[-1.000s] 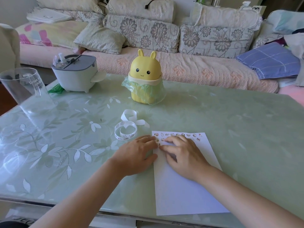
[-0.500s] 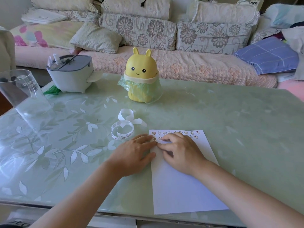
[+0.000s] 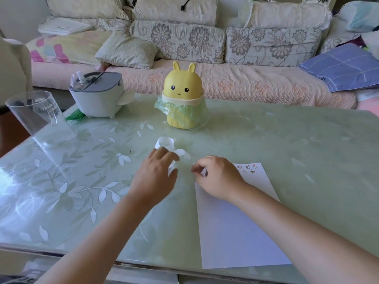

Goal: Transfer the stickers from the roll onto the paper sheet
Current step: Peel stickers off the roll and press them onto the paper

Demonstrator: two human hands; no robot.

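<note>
Glossy, smooth glass-like table top (image 3: 266,140); matt paper sheet (image 3: 235,222); paper sticker roll (image 3: 164,140); smooth plastic bin (image 3: 182,83); clear cup (image 3: 39,119); woven cloth cushions (image 3: 178,41).

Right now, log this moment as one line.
left hand: holds sticker roll | right hand: curled over paper top edge, contents unclear | stickers: some on paper

The table (image 3: 61,181) is pale green with white leaves. The paper sheet (image 3: 235,232) and sticker roll (image 3: 164,141) are white. The bin (image 3: 183,87) is yellow, its bag (image 3: 164,105) green. The cushions (image 3: 178,39) are beige with grey flowers.
</note>
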